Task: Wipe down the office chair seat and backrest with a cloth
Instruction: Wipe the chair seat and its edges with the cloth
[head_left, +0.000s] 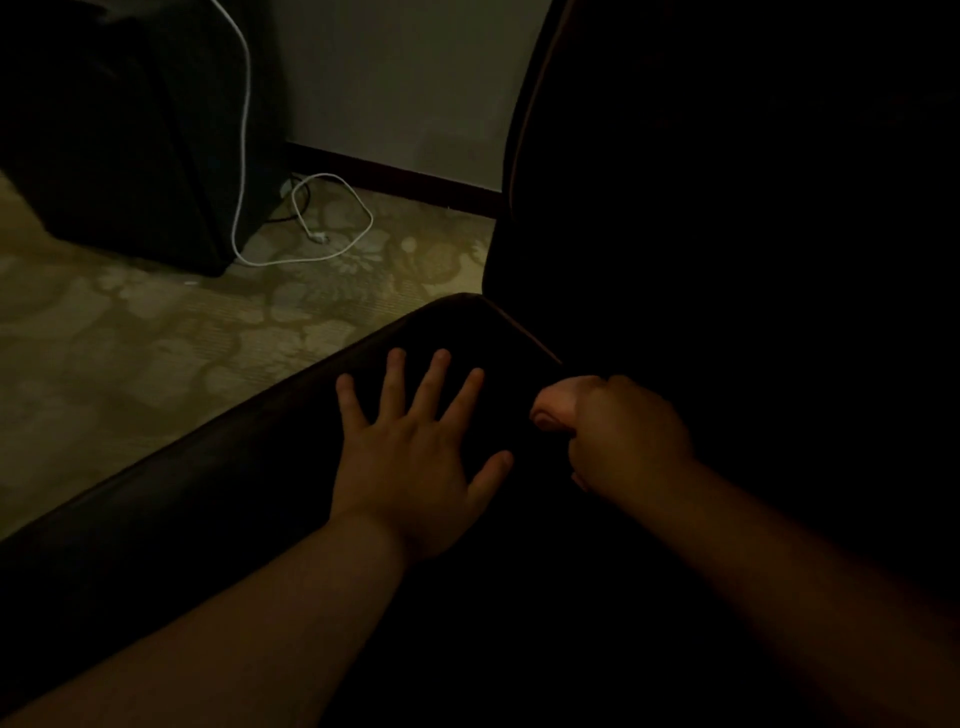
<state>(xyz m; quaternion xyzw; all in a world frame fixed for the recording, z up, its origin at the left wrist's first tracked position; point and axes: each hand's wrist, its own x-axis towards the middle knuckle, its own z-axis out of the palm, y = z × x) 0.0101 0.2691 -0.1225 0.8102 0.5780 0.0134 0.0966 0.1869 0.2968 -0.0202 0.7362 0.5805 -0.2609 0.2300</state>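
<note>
Dark leather seat (218, 499) runs lengthwise from lower left up to the backrest (727, 208) at right. My left hand (410, 457) lies flat, fingers spread, near that corner. My right hand (618, 431), fisted just beside, nearer the backrest; cloth unseen.

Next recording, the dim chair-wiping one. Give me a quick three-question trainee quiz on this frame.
1. True or false: the left hand lies flat with fingers spread on the chair seat.
2. The right hand is: A) flat and spread, B) curled into a fist, C) out of view.
3. What white thing lies on the carpet near the wall?

Key: 1 true; 2 B, though any cloth in it is too dark to see; 3 a cable.
</note>
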